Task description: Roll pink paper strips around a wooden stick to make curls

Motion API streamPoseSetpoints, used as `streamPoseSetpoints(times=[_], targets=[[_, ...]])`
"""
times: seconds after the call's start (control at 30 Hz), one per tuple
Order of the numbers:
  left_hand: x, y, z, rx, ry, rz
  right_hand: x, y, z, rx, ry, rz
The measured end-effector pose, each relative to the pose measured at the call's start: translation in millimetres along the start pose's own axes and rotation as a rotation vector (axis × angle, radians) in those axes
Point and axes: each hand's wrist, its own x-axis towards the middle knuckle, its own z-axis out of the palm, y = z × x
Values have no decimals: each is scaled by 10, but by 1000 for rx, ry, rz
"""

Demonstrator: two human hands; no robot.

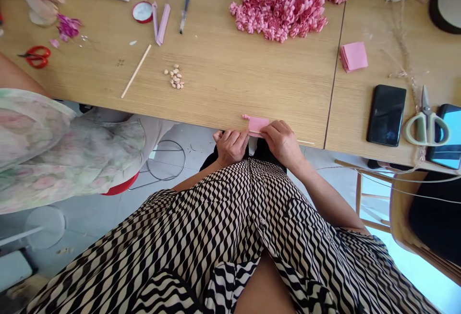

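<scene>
Wavy black-and-cream clothing (201, 237) fills the foreground; beyond it, at the front edge of the table (230, 78), lies a pink sheet (257, 123). Left hand (233, 146) and right hand (284, 140) pinch its near edge along a sideways thin stick (305, 142), the right overlapping the sheet more.

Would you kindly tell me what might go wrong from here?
The small pink rectangular sheet is at the edge of the light wooden table, so it might slip off if the right hand loosens. The cream-handled metal scissors overlap a dark rectangular phone near that edge; lifting them carelessly could nudge or scratch it.
</scene>
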Motion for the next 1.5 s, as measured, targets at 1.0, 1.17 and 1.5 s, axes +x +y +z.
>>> streamPoseSetpoints(times=[1.0,1.17,1.5], targets=[[212,-53,-139,-69,-161,-25,89,51,19,-41,-13,-20],[169,-137,-175,-114,-65,-13,76,65,46,-49,-1,-21],[238,-153,-152,-76,-170,85,57,60,54,-23,17,-13]])
